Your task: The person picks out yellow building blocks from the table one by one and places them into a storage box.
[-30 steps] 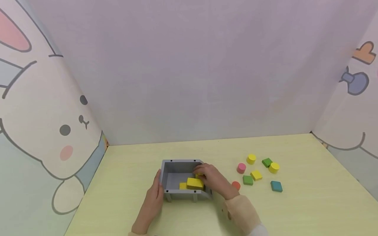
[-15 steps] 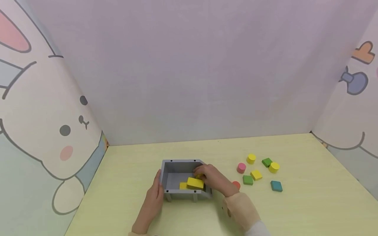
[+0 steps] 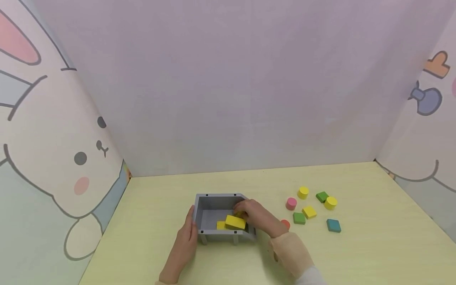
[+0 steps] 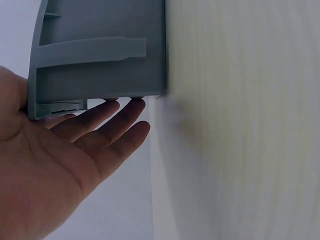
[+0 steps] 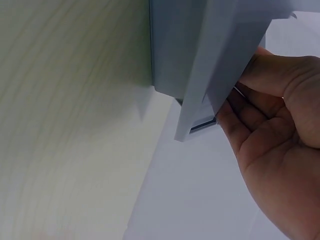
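A grey plastic storage bin (image 3: 215, 237) rests on the table, its sloped low end to the right. My left hand (image 3: 185, 238) lies along the bin's left wall; in the left wrist view the fingers (image 4: 122, 117) are nearly straight, their tips against the grey plastic. Over the sloped end reaches my right hand (image 3: 257, 215), its bent fingers inside the bin on a yellow block (image 3: 239, 214) that they mostly cover. A larger yellow block (image 3: 235, 222) sits tilted in front of them, and another yellow block (image 3: 221, 225) lies beside it. The bin's wall hides the right fingertips in the right wrist view.
Right of the bin lie loose blocks: a red round one (image 3: 285, 224) beside the right wrist, a pink cylinder (image 3: 291, 204), yellow cylinders (image 3: 303, 192), a yellow square (image 3: 309, 212), green blocks (image 3: 299, 218) and a teal block (image 3: 334, 225). A pale curtain (image 3: 249, 99) stands behind the table.
My right fingers have shifted slightly inside the bin, covering more of the yellow block beneath them. The left hand and the bin have stayed in place.
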`<state>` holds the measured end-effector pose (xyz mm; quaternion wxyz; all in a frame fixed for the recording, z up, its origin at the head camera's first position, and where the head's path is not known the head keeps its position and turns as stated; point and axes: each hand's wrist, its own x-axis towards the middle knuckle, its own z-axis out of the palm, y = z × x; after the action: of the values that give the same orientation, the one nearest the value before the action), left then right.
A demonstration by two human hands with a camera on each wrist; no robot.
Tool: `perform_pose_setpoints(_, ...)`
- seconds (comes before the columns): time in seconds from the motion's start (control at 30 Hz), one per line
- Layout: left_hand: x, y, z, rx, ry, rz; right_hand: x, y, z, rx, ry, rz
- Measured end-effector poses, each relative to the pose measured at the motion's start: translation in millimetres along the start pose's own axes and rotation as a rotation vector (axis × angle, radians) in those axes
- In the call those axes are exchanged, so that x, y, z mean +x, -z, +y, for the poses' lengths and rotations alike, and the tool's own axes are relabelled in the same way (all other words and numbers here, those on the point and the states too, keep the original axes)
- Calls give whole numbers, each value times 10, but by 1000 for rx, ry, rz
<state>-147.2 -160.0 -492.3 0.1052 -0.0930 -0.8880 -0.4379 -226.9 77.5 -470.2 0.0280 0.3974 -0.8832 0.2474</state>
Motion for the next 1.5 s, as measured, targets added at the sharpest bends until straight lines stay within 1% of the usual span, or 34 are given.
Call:
perform_pose_setpoints(0.23, -6, 0, 19, -3, 16, -10, -20, -23, 12, 1, 12, 5)
perform_pose_setpoints(0.37, -9, -8, 15, 8, -1, -2, -32, -12, -3, 13, 10, 10)
perform_pose_setpoints(0.47, -12, -11, 18, 14, -5, -2, -45, 13, -23, 28, -1, 13)
perform_pose_setpoints(0.63, -15, 1, 39, 13, 19, -19, -75, 64, -59, 40, -28, 22)
perform_pose_setpoints(0.83, -15, 22, 53, 7, 24, -19, -103, 113, -79, 20, -31, 52)
perform_pose_setpoints(0.93, -17, 24, 51, 3, 37, -23, -120, 132, -78, -10, -17, 65)
perform_pose_setpoints(1.07, -19, 25, 49, -2, 46, -31, -157, 168, -74, -16, 0, 89)
perform_pose_setpoints(1.23, -17, 30, 54, 0, 42, -33, -233, 219, -50, 0, -14, 121)
perform_pose_setpoints(1.5, -19, 40, 76, -2, 32, -30, -344, 278, 63, -18, -40, 191)
